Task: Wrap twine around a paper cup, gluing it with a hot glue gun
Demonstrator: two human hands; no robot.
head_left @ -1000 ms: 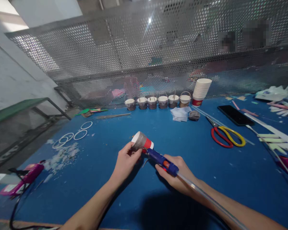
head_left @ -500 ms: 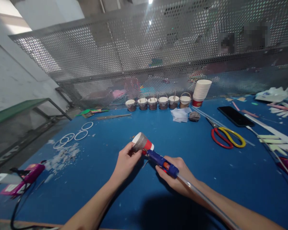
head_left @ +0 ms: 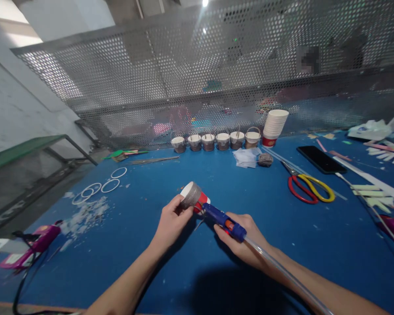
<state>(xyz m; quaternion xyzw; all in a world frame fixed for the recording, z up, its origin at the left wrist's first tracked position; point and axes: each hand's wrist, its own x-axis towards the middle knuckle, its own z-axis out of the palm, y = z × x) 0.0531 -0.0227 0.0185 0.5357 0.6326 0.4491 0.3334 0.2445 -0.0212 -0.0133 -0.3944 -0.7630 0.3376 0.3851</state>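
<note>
My left hand [head_left: 174, 218] is closed around a tilted paper cup [head_left: 191, 195], its white mouth facing up and to the left. Grey-brown cord is wrapped around the upper part of the cup, and the red lower part is bare. A blue hot glue gun [head_left: 221, 220] is gripped in my right hand [head_left: 243, 236], with a long clear glue stick [head_left: 276, 264] coming out of its back end. The gun's nozzle is at the red side of the cup, close to my left fingertips; whether it touches cannot be made out. A loose cord end [head_left: 199, 225] hangs below the cup.
Several wrapped cups [head_left: 222, 142] stand along the perforated metal screen [head_left: 170, 87], beside stacked paper cups [head_left: 275, 124]. A cord ball [head_left: 265, 159], scissors [head_left: 310, 187] and a phone [head_left: 321, 159] lie right. White rings [head_left: 110, 185], scraps [head_left: 87, 217] and a magenta device [head_left: 33, 247] lie left.
The glue gun has shifted very slightly to the right along the cup's red side. My left hand and the cup have hardly moved.
</note>
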